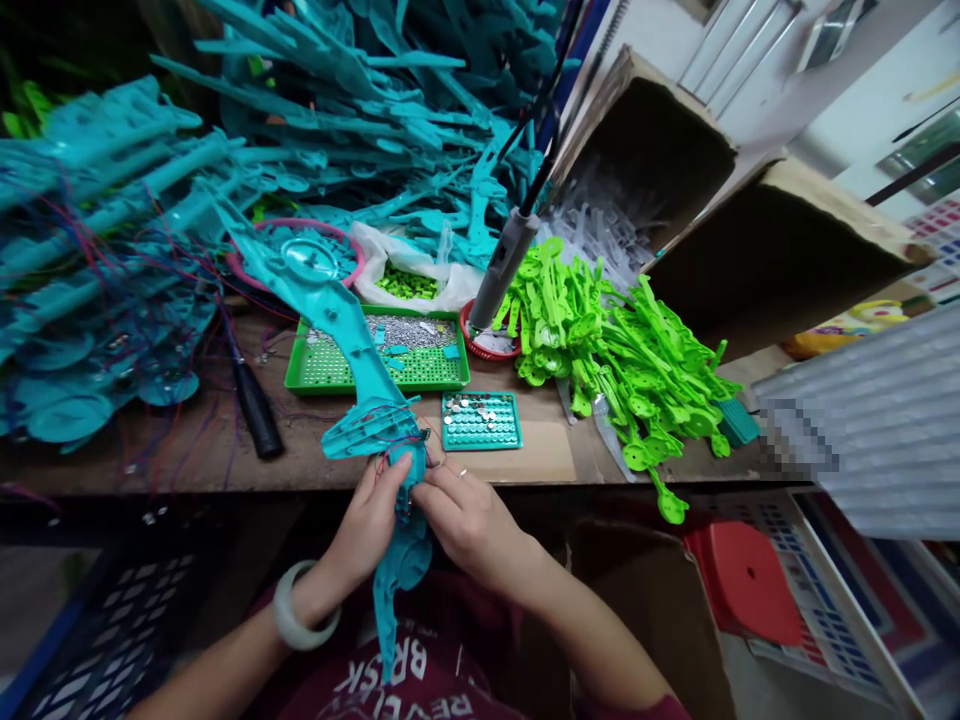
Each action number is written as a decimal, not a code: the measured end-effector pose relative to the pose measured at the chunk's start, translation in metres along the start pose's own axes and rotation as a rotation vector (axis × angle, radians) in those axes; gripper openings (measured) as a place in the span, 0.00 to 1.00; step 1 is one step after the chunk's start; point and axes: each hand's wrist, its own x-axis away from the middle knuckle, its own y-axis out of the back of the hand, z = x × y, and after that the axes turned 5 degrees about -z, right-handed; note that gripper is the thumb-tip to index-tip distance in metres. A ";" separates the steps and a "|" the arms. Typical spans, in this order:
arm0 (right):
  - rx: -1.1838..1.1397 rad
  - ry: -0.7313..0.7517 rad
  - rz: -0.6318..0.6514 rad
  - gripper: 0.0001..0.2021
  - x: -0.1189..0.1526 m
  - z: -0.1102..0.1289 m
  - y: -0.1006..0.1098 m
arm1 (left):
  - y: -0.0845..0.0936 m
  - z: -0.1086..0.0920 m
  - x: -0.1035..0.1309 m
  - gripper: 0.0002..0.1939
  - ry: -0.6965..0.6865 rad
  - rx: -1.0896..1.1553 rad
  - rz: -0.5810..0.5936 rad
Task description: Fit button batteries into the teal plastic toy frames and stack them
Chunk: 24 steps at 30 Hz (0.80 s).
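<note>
My left hand (377, 512) is closed round a long teal plastic piece (364, 350), with the thumb pressed on its face. The piece stands tilted over the table edge, one end toward the back left and the other against my shirt. Thin red and dark wires (390, 436) run across its middle. My right hand (472, 518) pinches at the piece's right edge beside the wires; what lies between its fingertips is hidden. Just beyond sits a small teal tray (482, 440) with round metal bits in it. Behind that, a green perforated tray (315, 375) holds many small metal parts.
A grey electric screwdriver (502, 268) hangs over a red basket (480, 350). Bright green plastic pieces (622, 350) lie heaped at right, teal pieces (337, 120) behind and left. A black-handled tool (257, 410) rests at left. Cardboard boxes (787, 240) stand at the back right.
</note>
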 end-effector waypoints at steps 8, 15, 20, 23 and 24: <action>-0.676 -0.591 -0.265 0.09 -0.006 -0.019 -0.003 | 0.010 -0.003 0.010 0.17 0.186 0.023 0.034; -0.715 -0.459 -0.190 0.05 -0.031 -0.033 -0.010 | 0.018 -0.010 0.010 0.16 0.098 -0.101 0.057; -0.675 -0.363 -0.197 0.03 -0.039 -0.031 -0.012 | 0.049 -0.007 -0.005 0.04 -0.191 -0.451 -0.080; -0.672 -0.327 -0.188 0.03 -0.040 -0.027 -0.012 | 0.059 -0.009 -0.008 0.04 -0.234 -0.530 -0.088; -0.674 -0.328 -0.195 0.02 -0.040 -0.025 -0.013 | 0.061 -0.011 -0.007 0.04 -0.236 -0.541 -0.086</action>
